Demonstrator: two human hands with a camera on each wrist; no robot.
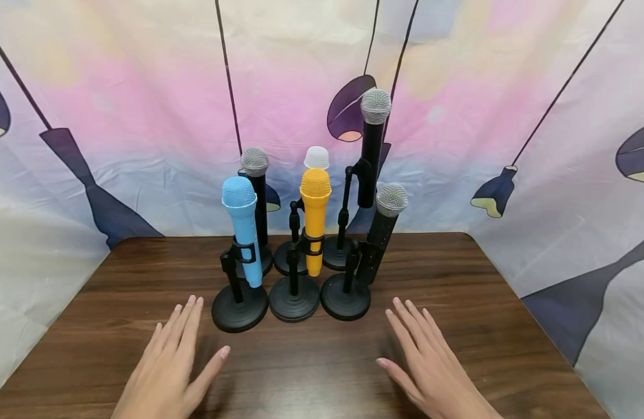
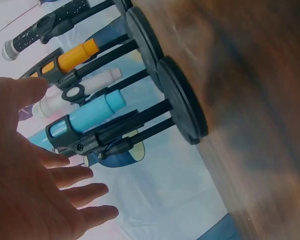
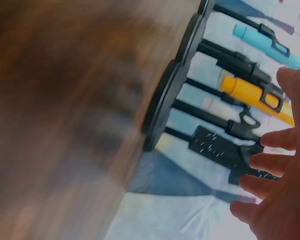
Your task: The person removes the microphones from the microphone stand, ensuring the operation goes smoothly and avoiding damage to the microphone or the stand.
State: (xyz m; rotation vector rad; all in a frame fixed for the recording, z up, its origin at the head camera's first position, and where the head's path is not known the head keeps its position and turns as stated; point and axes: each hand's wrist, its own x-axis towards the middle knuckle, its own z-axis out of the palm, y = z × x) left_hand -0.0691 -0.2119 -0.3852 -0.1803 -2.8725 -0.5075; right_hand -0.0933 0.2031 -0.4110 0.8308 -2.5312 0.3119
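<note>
My left hand [image 1: 167, 364] is held palm down with straight fingers and the thumb spread, left of the stands and nearest the blue microphone [image 1: 243, 224]. On the other side, my right hand [image 1: 432, 366] has its fingers stretched toward the black speckled microphone [image 1: 382, 233]. Neither hand holds anything. Between these two, a yellow microphone [image 1: 315, 218] sits in the clip of the front middle stand. Behind stand a black microphone with a silver head [image 1: 255, 169], a white microphone [image 1: 317, 157], mostly hidden by the yellow one, and a taller black microphone [image 1: 372, 145].
Each microphone is clipped to a stand with a round black base [image 1: 240, 311]. The bases cluster near the far edge of the brown wooden table [image 1: 301, 372]. A cloth backdrop [image 1: 159, 87] with painted lamps hangs right behind the table.
</note>
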